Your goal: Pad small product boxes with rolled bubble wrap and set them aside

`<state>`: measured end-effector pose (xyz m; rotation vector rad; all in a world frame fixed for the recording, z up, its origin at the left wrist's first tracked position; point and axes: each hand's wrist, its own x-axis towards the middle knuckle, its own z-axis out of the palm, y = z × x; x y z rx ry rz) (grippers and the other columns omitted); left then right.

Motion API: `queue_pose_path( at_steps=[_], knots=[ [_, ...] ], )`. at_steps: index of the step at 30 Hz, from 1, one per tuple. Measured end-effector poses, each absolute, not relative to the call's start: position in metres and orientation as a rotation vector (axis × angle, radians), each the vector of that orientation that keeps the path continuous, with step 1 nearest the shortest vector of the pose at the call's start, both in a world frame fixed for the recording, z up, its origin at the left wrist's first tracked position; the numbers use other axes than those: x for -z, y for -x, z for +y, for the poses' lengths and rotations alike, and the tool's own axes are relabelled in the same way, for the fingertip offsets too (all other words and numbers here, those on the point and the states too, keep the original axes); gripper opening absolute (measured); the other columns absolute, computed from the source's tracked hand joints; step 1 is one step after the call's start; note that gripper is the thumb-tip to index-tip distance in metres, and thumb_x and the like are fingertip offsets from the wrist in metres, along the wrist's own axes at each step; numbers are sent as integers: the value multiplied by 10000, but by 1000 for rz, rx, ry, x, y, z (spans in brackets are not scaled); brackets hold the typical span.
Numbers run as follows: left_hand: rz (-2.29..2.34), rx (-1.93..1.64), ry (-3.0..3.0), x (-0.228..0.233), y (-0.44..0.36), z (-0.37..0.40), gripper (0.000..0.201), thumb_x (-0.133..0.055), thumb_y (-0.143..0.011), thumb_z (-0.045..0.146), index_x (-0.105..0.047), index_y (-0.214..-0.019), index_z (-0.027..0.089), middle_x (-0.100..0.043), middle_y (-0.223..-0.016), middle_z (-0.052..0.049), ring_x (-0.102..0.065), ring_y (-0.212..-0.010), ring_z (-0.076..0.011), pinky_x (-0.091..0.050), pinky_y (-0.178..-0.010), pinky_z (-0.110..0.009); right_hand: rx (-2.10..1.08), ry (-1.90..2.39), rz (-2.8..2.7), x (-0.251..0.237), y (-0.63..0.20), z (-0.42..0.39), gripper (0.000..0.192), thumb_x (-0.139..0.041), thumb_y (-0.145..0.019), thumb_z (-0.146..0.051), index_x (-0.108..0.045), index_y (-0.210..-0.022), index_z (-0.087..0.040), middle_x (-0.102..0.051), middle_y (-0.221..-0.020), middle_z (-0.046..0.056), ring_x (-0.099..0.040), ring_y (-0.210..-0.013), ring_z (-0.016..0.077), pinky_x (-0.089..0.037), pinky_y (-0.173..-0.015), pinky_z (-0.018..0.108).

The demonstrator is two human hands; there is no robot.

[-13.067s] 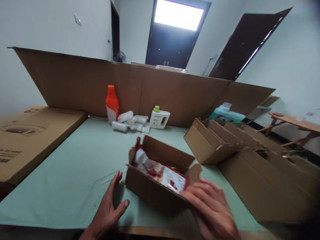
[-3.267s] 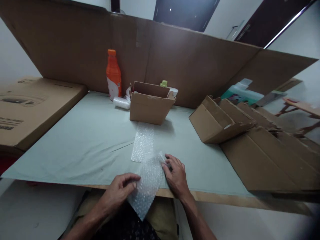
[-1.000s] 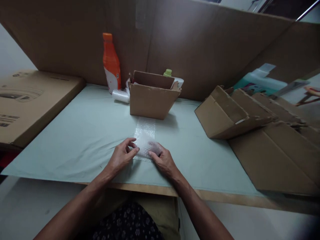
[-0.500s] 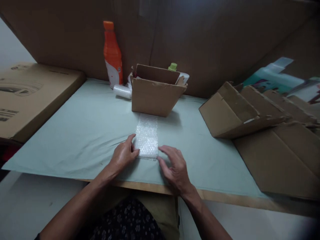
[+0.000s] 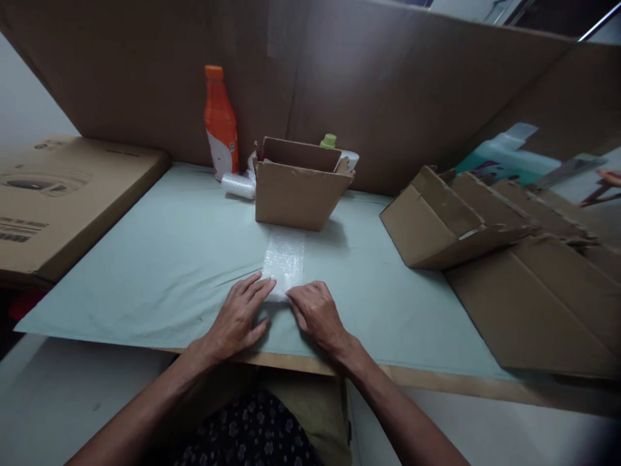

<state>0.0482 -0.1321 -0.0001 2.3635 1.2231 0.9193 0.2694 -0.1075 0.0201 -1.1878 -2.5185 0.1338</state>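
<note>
A folded strip of bubble wrap (image 5: 283, 260) lies flat on the pale green table cover (image 5: 160, 259), reaching from my hands toward an open brown cardboard box (image 5: 295, 194). My left hand (image 5: 240, 317) rests palm down with its fingertips on the strip's near left corner. My right hand (image 5: 315, 314) lies flat beside it, fingertips touching the strip's near right edge. Neither hand grips anything.
An orange bottle (image 5: 219, 126), a small bubble-wrap roll (image 5: 237, 186) and a green-capped white bottle (image 5: 334, 147) stand behind the box. Flat and folded cartons (image 5: 485, 226) fill the right side. A large flat carton (image 5: 58, 194) lies at left. A cardboard wall (image 5: 388, 84) backs the table.
The bubble wrap hung over the table edge and has been folded up onto the table. Both hands have since slid back to the strip's near end and lie flat.
</note>
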Motion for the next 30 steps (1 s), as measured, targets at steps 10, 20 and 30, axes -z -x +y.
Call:
queue_pose_path(
  at_steps=[10, 20, 30],
  knots=[
    [1556, -773, -1821, -2, -68, -113, 421, -533, -918, 265, -583, -1330, 193, -724, -895, -56, -662, -811, -217, -508, -799, -353, -60, 1258, -2234, -32, -277, -129, 203, -525, -985, -225, -681, -1114, -228, -735, -1063, 93, -647, -986, 255, -447, -880, 416],
    [1393, -1063, -2225, -2, -59, -125, 303, -584, -926, 279, -634, -1214, 200, -643, -1197, -128, -581, -1122, -282, -476, -971, -463, -261, 1233, -2434, -22, -269, -119, 221, -550, -977, -184, -670, -1158, -225, -757, -1079, 67, -638, -1007, 256, -427, -928, 440],
    [1363, -823, -2220, 0, -69, -109, 273, -493, -957, 209, -635, -1188, 185, -690, -1063, -107, -625, -988, -255, -500, -892, -418, -262, 1413, -2259, -30, -276, -134, 248, -547, -976, -246, -670, -1187, -207, -722, -1166, 117, -641, -1055, 284, -468, -892, 437]
  ],
)
